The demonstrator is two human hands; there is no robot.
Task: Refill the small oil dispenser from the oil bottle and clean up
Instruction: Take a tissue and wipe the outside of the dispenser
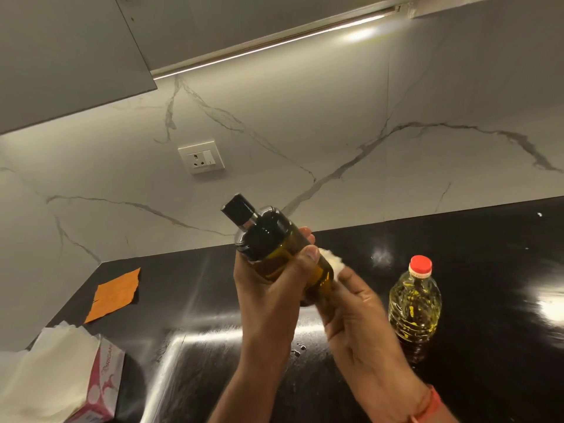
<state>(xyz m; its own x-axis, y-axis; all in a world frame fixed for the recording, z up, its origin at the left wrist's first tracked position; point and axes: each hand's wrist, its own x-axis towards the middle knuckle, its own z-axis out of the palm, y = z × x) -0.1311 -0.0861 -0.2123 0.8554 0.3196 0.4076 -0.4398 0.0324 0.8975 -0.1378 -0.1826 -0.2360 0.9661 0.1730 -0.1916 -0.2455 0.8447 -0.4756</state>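
While left hand [276, 280] grips dispenser [274, 251], right hand [355, 303] presses tissue [331, 264]

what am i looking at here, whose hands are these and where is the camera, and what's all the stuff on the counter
There is no machine here. One wide-angle camera sits on a person's head and looks forward and down, so the two arms coming up from the bottom edge are that person's own.

The left hand grips a small oil dispenser, a tinted bottle with a black pump top, tilted above the counter. The right hand presses a bit of white tissue against the dispenser's lower end, apparently wiping it.

On the black counter stands the oil bottle, upright with its red cap on, to the right of the hands. To the left lie an orange cloth and, nearer the camera, a tissue pack with white tissues spilling out. A few droplets sit below the hands. Behind is a marble-look wall with a power socket.
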